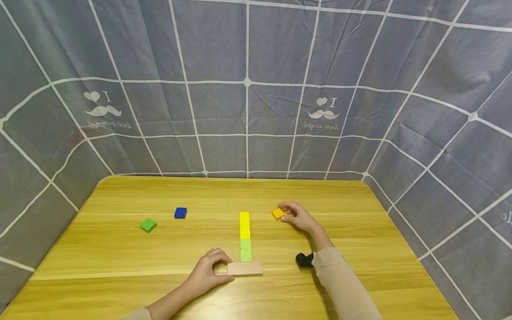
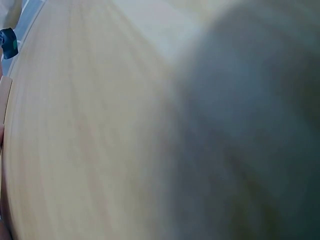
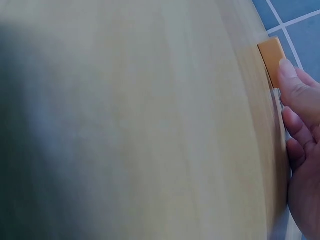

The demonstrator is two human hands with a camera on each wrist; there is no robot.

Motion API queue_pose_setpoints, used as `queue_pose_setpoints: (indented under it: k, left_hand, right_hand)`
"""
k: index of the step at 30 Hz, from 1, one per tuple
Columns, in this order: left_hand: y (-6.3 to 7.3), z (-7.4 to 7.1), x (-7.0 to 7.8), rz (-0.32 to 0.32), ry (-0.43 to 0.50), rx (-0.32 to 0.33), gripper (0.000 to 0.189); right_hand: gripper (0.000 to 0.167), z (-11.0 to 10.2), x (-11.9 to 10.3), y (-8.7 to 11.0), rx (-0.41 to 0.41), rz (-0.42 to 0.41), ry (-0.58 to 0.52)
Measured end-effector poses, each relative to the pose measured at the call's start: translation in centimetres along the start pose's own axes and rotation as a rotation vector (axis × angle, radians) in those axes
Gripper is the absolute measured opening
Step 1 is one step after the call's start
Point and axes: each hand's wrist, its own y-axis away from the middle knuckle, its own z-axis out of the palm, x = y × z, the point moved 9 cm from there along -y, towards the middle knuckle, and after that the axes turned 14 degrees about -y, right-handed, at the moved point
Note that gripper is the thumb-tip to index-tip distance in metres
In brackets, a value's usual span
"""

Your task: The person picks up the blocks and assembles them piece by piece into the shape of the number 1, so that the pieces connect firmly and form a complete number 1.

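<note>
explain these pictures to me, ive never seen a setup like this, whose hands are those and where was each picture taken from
There is no robot here, just someone working bare-handed. The wide picture comes from a camera on the head, looking forward and down. The other two come from cameras on the wrists, so they show mostly the wooden table close up. On it, a yellow block and a light green block lie end to end, leading towards a pink block. The left hand pinches the pink block's left end; the right hand pinches an orange block. A blue block and a darker green block lie apart on the left.
</note>
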Motion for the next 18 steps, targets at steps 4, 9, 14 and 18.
queue_pose_setpoints:
  k: [4,9,14,18]
  left_hand:
    - [0.0,0.0,0.0,-0.001,0.002,0.001,0.031]
    - [0.0,0.0,0.0,-0.001,0.002,0.005,0.031]
    - [0.0,0.0,-0.1,-0.007,-0.006,-0.003,0.030]
    - [0.0,0.0,-0.1,-0.014,0.000,-0.003,0.031]
  right_hand:
    - [0.035,0.4,-1.9,0.4,0.003,-0.017,0.021]
    - [0.032,0.8,-3.5,0.7,-0.008,-0.015,0.049]
    - [0.030,0.5,-2.2,0.4,0.009,-0.021,0.054]
    - [0.031,0.1,-0.3,0.0,0.027,-0.009,0.072]
